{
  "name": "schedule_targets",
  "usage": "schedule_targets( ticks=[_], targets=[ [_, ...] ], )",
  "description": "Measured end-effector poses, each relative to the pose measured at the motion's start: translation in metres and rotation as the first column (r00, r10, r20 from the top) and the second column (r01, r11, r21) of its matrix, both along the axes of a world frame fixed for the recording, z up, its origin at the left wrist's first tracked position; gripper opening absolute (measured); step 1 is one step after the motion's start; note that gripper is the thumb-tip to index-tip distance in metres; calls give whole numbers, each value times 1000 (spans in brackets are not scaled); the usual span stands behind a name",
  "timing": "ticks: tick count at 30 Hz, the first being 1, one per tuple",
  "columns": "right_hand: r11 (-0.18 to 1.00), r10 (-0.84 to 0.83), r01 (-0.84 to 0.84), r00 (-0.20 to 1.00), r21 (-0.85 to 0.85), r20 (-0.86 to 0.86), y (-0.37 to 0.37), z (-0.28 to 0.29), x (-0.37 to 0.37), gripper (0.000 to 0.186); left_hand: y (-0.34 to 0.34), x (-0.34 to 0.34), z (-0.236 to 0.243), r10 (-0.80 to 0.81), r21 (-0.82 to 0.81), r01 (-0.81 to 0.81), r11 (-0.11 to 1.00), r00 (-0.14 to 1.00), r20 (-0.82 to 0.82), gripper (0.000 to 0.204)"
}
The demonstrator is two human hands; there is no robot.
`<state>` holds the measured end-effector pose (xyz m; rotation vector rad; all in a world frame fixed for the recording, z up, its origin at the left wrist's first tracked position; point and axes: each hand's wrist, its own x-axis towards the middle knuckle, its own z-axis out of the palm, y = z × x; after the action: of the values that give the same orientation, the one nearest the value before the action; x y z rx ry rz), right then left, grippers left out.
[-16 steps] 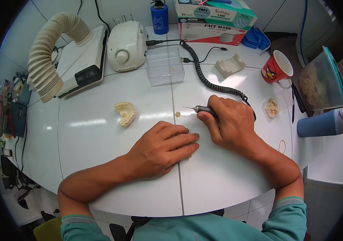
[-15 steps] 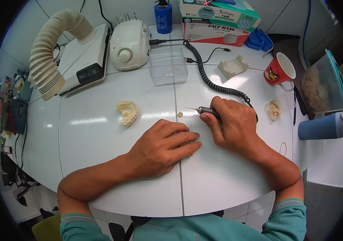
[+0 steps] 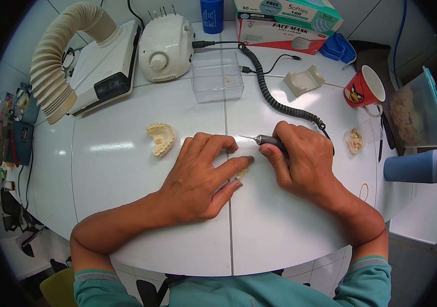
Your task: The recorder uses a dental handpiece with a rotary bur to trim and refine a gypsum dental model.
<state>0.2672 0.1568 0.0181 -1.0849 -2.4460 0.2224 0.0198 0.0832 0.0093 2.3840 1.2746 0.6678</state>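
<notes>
My right hand point(image 3: 306, 159) is closed around a dark rotary handpiece point(image 3: 269, 141), whose thin metal bur points left. My left hand point(image 3: 195, 176) rests on the white table, its thumb and a longer finger closed about a small cream-coloured piece point(image 3: 242, 174), mostly hidden by the fingers. The index finger curls down close to the bur tip, apart from it. To the left of that hand lies a cream dental model point(image 3: 160, 139), a curved arch of teeth.
A coiled black cord point(image 3: 274, 105) runs from the handpiece toward a white control unit point(image 3: 166, 48). A clear box point(image 3: 217, 82), a ribbed hose point(image 3: 49, 66), a cream block point(image 3: 304, 81), a red cup point(image 3: 364, 89), a small tooth container point(image 3: 355, 140) and a blue bottle point(image 3: 415, 167) stand around.
My left hand has shifted and spread its thumb from the fingers, bringing the cream piece into view. The small round piece on the table is now hidden. My right hand keeps the handpiece nearly still.
</notes>
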Motion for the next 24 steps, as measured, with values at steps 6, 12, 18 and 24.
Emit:
schedule_targets(
  ticks=[6,12,18,24],
  targets=[
    [1000,8,-8,1000,8,-2,-1,-1,0,37,1,-2,1,-1,-61,4,998,999,49,39],
    [999,32,-32,999,-9,-16,-2,1,1,36,-2,-5,-8,92,-135,-57,989,959,270,37],
    [995,101,-102,995,-23,-13,-6,2,1,37,-1,-6,-1,236,-308,-110,945,881,411,33],
    [994,108,-108,994,-5,34,-8,2,1,38,1,-6,-4,253,-306,-116,945,852,458,32]
  ],
)
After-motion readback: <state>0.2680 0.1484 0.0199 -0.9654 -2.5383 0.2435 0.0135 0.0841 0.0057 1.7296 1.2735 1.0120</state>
